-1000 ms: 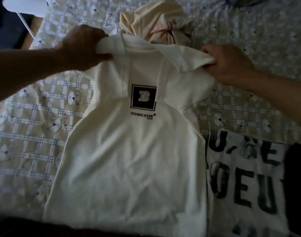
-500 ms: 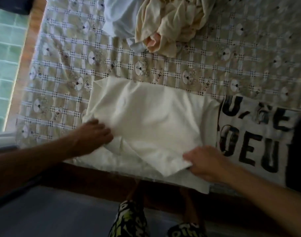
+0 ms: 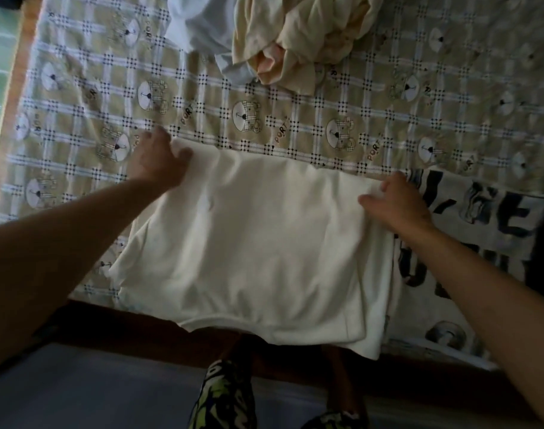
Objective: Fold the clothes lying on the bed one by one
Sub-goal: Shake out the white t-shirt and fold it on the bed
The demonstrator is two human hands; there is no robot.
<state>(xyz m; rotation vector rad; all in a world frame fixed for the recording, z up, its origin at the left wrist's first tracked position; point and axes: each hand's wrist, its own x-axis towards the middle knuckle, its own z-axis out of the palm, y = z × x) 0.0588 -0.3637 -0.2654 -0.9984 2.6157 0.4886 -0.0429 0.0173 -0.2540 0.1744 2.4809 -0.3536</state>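
Observation:
A cream-white T-shirt (image 3: 258,243) lies folded flat on the checked bedsheet (image 3: 264,125), its near hem hanging slightly over the bed's front edge. My left hand (image 3: 156,159) grips its far left corner, thumb on top of the cloth. My right hand (image 3: 394,202) holds the far right corner, thumb lying on the fabric and fingers curled over the edge. The printed logo is hidden inside the fold.
A crumpled heap of cream clothes (image 3: 301,35) and a pale blue garment (image 3: 199,23) lie at the far side. A white shirt with large black letters (image 3: 469,236) lies right of the folded one, touching it. The dark wooden bed edge (image 3: 116,323) and floor are below.
Both hands first held the shirt's shoulders at the far side, then brought them down to the near edge. Now they are at the far corners and the shirt lies as a shorter folded rectangle.

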